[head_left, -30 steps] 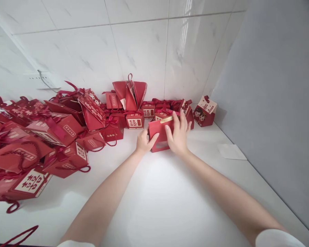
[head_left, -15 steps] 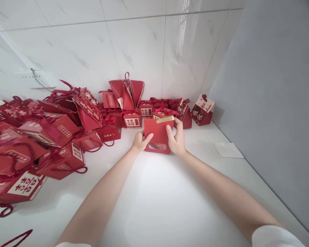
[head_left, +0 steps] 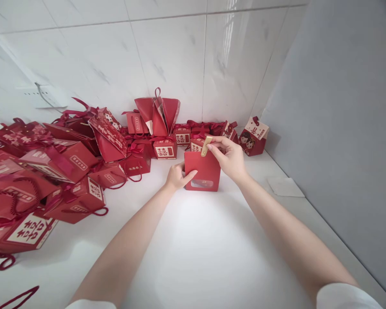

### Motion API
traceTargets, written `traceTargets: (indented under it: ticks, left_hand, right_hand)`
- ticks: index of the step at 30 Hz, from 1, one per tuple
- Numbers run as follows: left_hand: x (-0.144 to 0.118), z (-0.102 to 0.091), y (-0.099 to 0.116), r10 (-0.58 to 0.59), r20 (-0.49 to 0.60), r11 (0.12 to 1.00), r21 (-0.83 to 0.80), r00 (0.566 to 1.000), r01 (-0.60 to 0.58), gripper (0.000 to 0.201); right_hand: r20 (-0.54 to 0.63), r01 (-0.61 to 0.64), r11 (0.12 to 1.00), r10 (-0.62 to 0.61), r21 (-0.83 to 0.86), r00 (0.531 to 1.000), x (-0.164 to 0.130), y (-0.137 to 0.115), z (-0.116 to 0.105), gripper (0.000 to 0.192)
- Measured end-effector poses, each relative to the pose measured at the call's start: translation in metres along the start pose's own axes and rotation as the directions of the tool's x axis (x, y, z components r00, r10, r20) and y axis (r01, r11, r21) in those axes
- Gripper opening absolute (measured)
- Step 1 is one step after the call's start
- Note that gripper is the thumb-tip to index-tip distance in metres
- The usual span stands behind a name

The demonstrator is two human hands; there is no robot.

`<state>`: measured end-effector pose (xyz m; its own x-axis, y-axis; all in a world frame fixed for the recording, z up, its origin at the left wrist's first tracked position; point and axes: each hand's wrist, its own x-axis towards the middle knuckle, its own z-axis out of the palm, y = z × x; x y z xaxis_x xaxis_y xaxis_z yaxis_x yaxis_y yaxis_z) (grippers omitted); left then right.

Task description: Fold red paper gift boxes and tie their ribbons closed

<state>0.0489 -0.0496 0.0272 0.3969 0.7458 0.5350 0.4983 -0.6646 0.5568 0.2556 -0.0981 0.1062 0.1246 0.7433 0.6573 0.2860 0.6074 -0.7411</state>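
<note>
**Red box held upright, gold tab pinched at top**

Small red box (head_left: 202,170) standing upright on white bench (head_left: 193,257), mid-scene, just near of the row of boxes along the far wall. Window cut-out on near face, low down. Left hand (head_left: 177,177) clamped on box's left edge, thumb across the near face, fingers wrapped behind. Right hand (head_left: 229,157) above and right of box, fingertips pinched together on gold tab (head_left: 206,146) at the box's top edge. Tab tilted, long axis running up and slightly right, sticking up over the top rim. Right hand the nearer one to the tab; left hand lower, only bracing. Box's long axis roughly vertical, top opening facing up toward right hand.

Surface: smooth white bench, glossy, bare in the near middle. White slip of paper (head_left: 284,187) lying flat on right, well apart from both hands. Big heap of red gift boxes (head_left: 51,171) with ribbons and cord handles on left, spreading toward near-left corner. Tall opened red box (head_left: 157,111) at far wall, behind smaller labelled ones. Single box with cartoon figures (head_left: 254,137) far right, in the corner.

Room: white marble-look tiled wall (head_left: 167,56) at far side, grey panel (head_left: 341,128) closing off the right. Wall socket with cable far left, partly washed out.
</note>
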Motion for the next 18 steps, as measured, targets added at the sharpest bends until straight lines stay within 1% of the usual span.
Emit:
traceTargets:
  ticks: [3,4,6,7,8,10,16,18]
  left_hand:
    - [0.000,0.001,-0.003,-0.025,0.015,0.994,-0.110,1.000,0.027,0.039]
    - [0.000,0.002,-0.004,-0.031,0.014,0.991,-0.133,0.999,0.033,0.040]
    - [0.000,0.003,-0.005,-0.041,0.005,0.988,-0.146,0.999,0.041,0.041]
    - [0.000,0.003,-0.005,-0.045,0.001,0.989,-0.142,0.999,0.045,0.041]
    - [-0.001,0.003,-0.005,-0.049,0.000,0.989,-0.137,0.999,0.049,0.041]
    - [-0.001,0.003,-0.004,-0.058,0.001,0.989,-0.134,0.998,0.058,0.042]
    - [0.002,0.003,-0.004,-0.087,0.021,0.978,-0.188,0.996,0.090,0.045]
    - [0.004,0.004,-0.004,-0.128,0.044,0.957,-0.256,0.991,0.135,0.048]
  right_hand:
    - [-0.049,-0.001,1.000,0.000,-0.014,0.999,-0.004,0.002,0.005,0.024]
    - [-0.075,0.022,0.999,-0.025,-0.032,0.997,-0.006,0.003,0.006,0.023]
    - [-0.090,0.109,0.990,-0.117,-0.094,0.989,-0.010,0.003,0.009,0.013]
    - [-0.066,0.167,0.978,-0.176,-0.129,0.982,-0.012,0.004,0.010,0.007]
    - [-0.030,0.223,0.962,-0.231,-0.159,0.973,-0.014,0.005,0.010,0.005]
    - [0.029,0.295,0.937,-0.294,-0.188,0.955,-0.016,0.008,0.011,0.009]
    - [0.080,0.311,0.929,-0.301,-0.199,0.950,-0.015,0.015,0.009,0.015]
    - [0.079,0.304,0.928,-0.294,-0.215,0.953,-0.016,0.017,0.010,0.024]
